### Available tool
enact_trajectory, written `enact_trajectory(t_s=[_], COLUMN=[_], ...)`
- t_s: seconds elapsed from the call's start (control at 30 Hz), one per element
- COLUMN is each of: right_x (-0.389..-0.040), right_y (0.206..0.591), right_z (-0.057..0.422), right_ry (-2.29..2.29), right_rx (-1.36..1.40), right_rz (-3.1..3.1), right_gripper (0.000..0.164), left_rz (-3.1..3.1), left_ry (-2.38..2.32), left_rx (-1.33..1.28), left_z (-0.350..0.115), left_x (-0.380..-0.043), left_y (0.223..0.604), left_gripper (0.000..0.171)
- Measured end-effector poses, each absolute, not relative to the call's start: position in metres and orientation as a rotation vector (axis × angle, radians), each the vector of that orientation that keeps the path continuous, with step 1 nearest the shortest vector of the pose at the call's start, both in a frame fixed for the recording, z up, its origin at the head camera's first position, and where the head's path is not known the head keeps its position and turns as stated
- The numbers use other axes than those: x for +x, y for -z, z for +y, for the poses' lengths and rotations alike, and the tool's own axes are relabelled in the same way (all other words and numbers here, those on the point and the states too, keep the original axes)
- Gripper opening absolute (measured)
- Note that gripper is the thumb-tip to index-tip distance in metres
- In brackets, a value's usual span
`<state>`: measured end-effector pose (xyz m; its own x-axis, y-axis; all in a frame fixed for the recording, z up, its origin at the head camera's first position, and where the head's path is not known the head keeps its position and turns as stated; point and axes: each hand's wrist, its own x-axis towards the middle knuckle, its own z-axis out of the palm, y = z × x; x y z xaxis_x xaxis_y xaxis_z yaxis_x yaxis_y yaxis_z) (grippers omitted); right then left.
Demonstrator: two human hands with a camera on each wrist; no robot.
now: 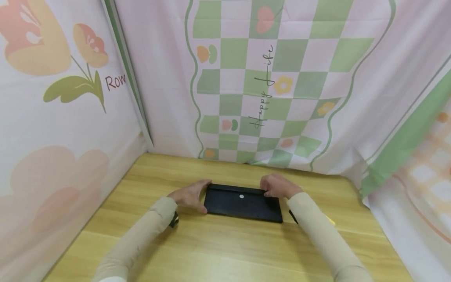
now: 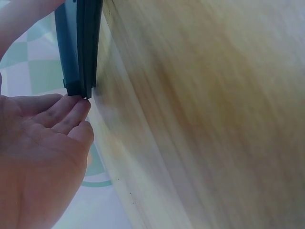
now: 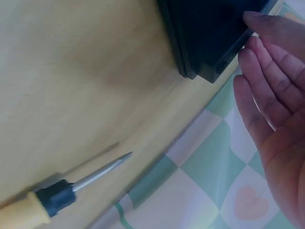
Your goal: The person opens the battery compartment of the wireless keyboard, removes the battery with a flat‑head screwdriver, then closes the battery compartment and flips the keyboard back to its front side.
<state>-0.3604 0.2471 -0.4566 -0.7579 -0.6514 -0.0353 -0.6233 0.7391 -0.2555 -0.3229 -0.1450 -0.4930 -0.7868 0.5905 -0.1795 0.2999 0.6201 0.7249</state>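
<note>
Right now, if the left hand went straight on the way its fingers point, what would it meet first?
The black flat case: the left hand already has its fingertips at the case's near corner, apparently touching it.

Bare wooden tabletop [image 1: 218,250] lies open between the two forearms and on the near side of the flat black case [image 1: 243,203], so a hand can pass there. The left hand [image 1: 188,196] and right hand [image 1: 280,187] close off the case's two ends. Just outside the right forearm a yellow-handled screwdriver [image 3: 57,195] lies in the way. Beyond the hands, the printed cloth backdrop [image 1: 275,86] walls off the far edge.
</note>
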Motion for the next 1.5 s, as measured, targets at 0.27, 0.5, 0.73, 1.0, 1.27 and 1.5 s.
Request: enact_trajectory(t_s=[0.27, 0.5, 0.73, 1.0, 1.27, 1.5], right_x=[-0.380, -0.383, -0.377, -0.358, -0.347, -0.343], right_y=[0.445, 0.446, 0.447, 0.458, 0.471, 0.474], right_z=[0.237, 0.234, 0.253, 0.273, 0.277, 0.276], right_ry=[0.328, 0.511, 0.437, 0.420, 0.479, 0.574], right_rx=[-0.795, -0.573, -0.840, -1.055, -1.205, -1.106], right_rz=[2.672, 2.555, 2.700, 2.812, 2.937, 2.961], right_gripper=[0.023, 0.018, 0.019, 0.014, 0.006, 0.006], left_rz=[2.448, 2.449, 2.445, 2.411, 2.449, 2.471], left_ry=[-0.975, -0.973, -0.970, -1.027, -0.983, -0.958], left_rx=[0.699, 0.681, 0.696, 0.693, 0.709, 0.729], left_z=[-0.143, -0.143, -0.142, -0.141, -0.141, -0.139], left_x=[-0.325, -0.326, -0.325, -0.326, -0.326, -0.325], left_y=[0.494, 0.493, 0.493, 0.493, 0.495, 0.493], left_gripper=[0.124, 0.124, 0.124, 0.126, 0.125, 0.124])
